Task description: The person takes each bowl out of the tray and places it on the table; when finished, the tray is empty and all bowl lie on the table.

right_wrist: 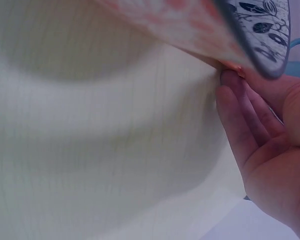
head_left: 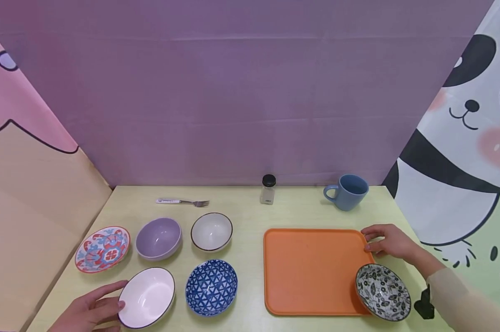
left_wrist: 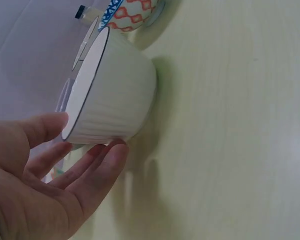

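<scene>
At the front left, my left hand holds a white bowl with a dark rim. Its thumb lies at the rim while the other fingers reach under the ribbed outer side, as the left wrist view shows. Over on the right, my right hand grips the right edge of an orange tray near its far corner. A bowl with black leaf patterns overlaps the tray's near right corner, tilted, just below this hand. In the right wrist view, fingertips meet the tray edge beside that bowl's rim.
Near the left hand stand a blue triangle-patterned bowl, a purple bowl, a smaller white bowl and a red-and-blue patterned dish. Farther back are a fork, a black-capped glass jar and a blue mug.
</scene>
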The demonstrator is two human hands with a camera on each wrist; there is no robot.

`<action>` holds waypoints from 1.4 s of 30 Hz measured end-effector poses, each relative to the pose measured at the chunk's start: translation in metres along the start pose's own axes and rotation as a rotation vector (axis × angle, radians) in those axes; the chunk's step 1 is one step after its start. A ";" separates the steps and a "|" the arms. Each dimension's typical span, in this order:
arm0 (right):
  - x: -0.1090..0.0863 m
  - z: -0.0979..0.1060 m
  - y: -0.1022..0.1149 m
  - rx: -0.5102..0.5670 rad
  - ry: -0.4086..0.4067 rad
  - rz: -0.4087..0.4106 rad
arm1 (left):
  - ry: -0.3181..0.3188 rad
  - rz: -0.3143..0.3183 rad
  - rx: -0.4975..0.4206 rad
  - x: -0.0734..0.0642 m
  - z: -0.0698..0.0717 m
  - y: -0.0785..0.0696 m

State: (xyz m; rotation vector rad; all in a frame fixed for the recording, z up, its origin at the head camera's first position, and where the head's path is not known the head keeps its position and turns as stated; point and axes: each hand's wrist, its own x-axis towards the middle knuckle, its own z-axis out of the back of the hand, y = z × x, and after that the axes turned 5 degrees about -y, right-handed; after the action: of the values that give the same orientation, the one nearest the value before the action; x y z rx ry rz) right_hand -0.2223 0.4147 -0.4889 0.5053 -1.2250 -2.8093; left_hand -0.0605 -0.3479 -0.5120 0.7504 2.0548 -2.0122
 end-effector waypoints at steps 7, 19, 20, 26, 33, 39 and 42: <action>0.002 0.001 0.001 -0.025 0.007 -0.010 | -0.071 -0.034 0.283 -0.005 -0.005 -0.030; 0.005 0.003 0.000 -0.009 0.013 -0.015 | -0.223 -0.169 0.692 -0.007 -0.026 -0.077; 0.005 0.003 0.000 -0.001 0.014 -0.017 | -0.251 -0.179 0.712 -0.007 -0.030 -0.080; 0.004 0.003 -0.003 0.017 0.025 -0.023 | -0.313 -0.343 0.701 0.005 -0.058 -0.100; 0.004 0.004 -0.002 0.017 0.029 -0.023 | -0.156 -0.426 0.521 0.025 -0.106 -0.128; 0.002 0.004 0.000 0.008 0.028 -0.022 | 0.007 -0.413 0.405 0.046 -0.148 -0.140; 0.002 0.003 0.002 -0.003 0.027 -0.021 | 0.045 -0.377 0.390 0.054 -0.170 -0.147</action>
State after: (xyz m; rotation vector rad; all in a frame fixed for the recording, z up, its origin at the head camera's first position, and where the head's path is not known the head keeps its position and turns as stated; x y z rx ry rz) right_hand -0.2256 0.4145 -0.4861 0.5567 -1.2172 -2.8118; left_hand -0.1369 -0.1646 -0.3935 0.4919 1.9665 -2.6770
